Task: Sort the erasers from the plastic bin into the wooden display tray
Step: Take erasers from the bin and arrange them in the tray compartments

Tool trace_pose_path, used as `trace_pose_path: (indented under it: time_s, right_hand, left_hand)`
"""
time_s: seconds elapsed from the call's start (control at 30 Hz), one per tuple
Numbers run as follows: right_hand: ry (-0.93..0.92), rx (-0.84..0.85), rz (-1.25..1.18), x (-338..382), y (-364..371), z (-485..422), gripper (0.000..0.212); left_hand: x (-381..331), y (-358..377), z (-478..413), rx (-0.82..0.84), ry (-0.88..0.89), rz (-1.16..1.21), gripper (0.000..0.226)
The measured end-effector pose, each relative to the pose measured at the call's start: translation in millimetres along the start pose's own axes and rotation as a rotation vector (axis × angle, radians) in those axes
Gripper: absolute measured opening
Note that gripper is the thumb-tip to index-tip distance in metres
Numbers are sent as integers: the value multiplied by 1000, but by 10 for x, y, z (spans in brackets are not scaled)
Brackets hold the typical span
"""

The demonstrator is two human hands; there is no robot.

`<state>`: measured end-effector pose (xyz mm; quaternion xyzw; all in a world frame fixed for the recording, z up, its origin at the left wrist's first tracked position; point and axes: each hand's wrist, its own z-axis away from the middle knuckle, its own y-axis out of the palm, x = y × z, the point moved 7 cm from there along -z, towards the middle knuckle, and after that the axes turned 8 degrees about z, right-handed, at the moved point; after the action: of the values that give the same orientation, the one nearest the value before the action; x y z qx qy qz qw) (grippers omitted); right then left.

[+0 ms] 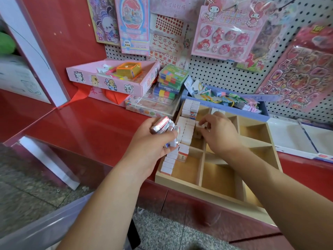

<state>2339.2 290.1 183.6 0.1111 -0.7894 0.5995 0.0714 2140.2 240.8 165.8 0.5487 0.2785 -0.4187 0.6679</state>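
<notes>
Our left hand (158,143) clutches a handful of erasers (163,126), fingers curled round them. Our right hand (220,131) pinches one eraser (201,124) down in the tray (180,183). Just left of it, between both hands, rows (187,131) of white erasers stand packed in the tray's left compartments. Red counter (90,127) lies beyond our left hand.

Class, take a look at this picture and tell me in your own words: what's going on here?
A person is filling a wooden display tray that sits on a red counter. The left hand grips a handful of wrapped erasers. The right hand pinches a single eraser over the tray's left side. Rows of erasers stand in the left-hand compartments; most of the others look bare.
</notes>
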Motion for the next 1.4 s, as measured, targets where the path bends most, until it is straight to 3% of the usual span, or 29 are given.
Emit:
trace_pose_path:
  time_s: [0.17, 0.27, 0.37, 0.47, 0.87, 0.93, 1.1, 1.2, 1.4]
  right_hand:
    - [7, 4, 45, 41, -48, 7, 23]
    - [83, -32, -257, 82, -230, 94, 12]
    - [70, 200, -673, 308, -256, 216, 9]
    - [-1, 360, -764, 424, -207, 293, 16]
    - [152, 445, -1111, 251, -161, 368, 24]
    - [139, 387, -1046, 154, -226, 358, 22]
    - [-61, 400, -534, 204, -164, 505, 17]
    - [-197, 320, -232, 393, -116, 604, 13]
    - [-321, 179, -98, 636, 4, 682, 18]
  left_hand:
    - [11, 43, 3, 38, -10, -13, 43]
    - [20, 72, 6, 70, -20, -2, 38]
    - [51, 101, 11, 88, -29, -19, 34]
    - [74, 133, 19, 96, -29, -27, 34]
    - [45, 163, 63, 77, -34, 0, 29]
    - [10, 95, 46, 33, -15, 1, 31]
    - [-47, -64, 24, -61, 1, 35, 33]
    - [-61, -64, 44, -52, -10, 71, 38]
    - [-67, -33, 85, 2, -29, 72, 49]
